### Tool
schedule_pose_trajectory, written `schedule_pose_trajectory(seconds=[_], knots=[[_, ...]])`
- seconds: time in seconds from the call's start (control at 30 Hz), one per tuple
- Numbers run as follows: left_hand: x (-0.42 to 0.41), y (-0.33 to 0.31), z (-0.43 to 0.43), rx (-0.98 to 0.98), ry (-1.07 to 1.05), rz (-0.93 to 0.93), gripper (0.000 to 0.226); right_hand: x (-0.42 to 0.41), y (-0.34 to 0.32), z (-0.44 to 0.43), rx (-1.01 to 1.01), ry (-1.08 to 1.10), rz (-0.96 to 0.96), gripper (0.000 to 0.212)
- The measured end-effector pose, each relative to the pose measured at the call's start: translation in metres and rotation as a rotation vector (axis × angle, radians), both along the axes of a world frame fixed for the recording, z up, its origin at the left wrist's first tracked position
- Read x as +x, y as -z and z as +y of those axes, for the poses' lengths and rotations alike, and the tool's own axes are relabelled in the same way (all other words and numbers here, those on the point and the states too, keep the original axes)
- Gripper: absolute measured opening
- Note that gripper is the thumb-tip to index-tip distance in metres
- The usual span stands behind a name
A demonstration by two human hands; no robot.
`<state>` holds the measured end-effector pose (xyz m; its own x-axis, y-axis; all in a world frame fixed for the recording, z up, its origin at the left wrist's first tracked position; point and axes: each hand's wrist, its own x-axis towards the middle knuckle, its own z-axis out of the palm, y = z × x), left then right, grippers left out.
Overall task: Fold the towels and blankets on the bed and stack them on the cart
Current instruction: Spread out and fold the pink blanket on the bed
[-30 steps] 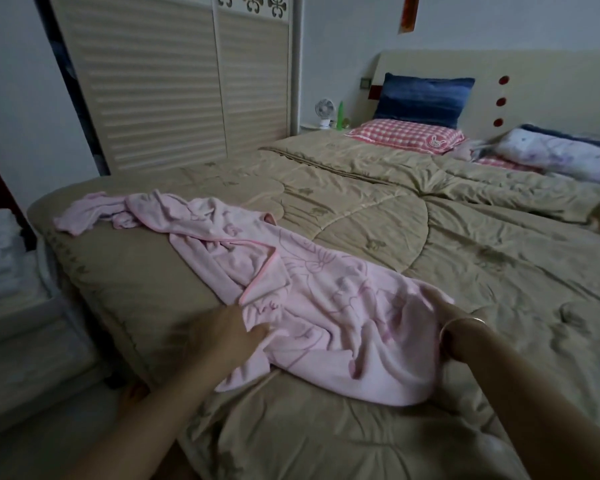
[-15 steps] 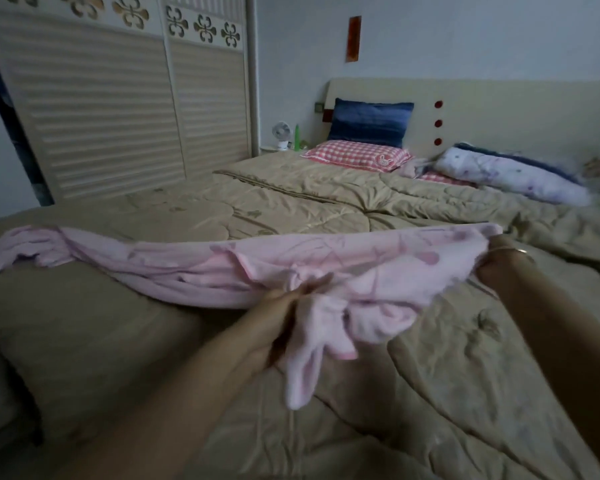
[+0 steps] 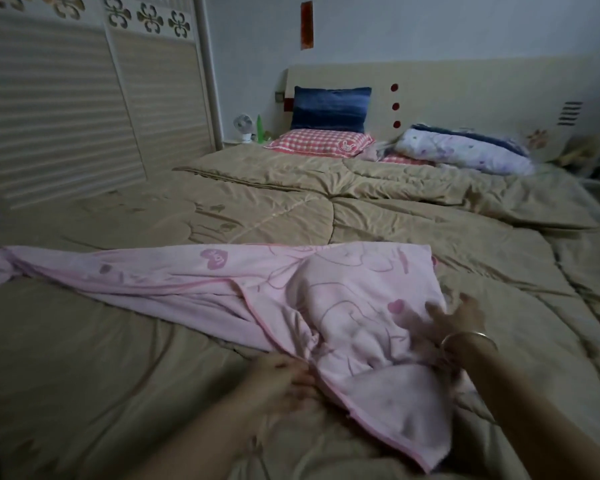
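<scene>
A pink towel [image 3: 257,282] with a heart and cartoon print lies stretched across the near part of the tan quilted bed [image 3: 361,209], its left end bunched at the frame's left edge. My left hand [image 3: 284,379] pinches the towel's near edge where the cloth gathers. My right hand [image 3: 454,320], with a bangle on the wrist, lies with spread fingers on the towel's right side; it is blurred. A corner flap of the towel hangs toward me below both hands. The cart is out of view.
At the headboard [image 3: 465,84] lie a blue pillow [image 3: 329,107], a red checked pillow [image 3: 321,143] and a rolled floral blanket [image 3: 465,155]. A louvred wardrobe [image 3: 66,109] stands along the left. A small fan [image 3: 243,124] and green bottle sit by the bed.
The towel, lifted off the bed half a second ago, now lies down on the quilt and is spread wider. My right hand has let go of its corner and rests on the cloth.
</scene>
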<state>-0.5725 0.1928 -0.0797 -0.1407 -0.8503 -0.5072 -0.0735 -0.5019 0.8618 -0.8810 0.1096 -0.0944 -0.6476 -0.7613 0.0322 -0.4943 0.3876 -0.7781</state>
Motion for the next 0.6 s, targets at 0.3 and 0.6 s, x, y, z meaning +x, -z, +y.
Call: schedule_pose_trajectory(seconds=[0.3,0.6], knots=[[0.06,0.036,-0.056,-1.263,0.251,-1.274,0.045,0.113,-0.021,0.122,0.386,-0.722,0.922,0.067],[0.102,-0.004,-0.022,-1.166,0.296,-1.014,0.01,0.093,-0.036,0.141,0.099,-0.514,0.729,0.026]])
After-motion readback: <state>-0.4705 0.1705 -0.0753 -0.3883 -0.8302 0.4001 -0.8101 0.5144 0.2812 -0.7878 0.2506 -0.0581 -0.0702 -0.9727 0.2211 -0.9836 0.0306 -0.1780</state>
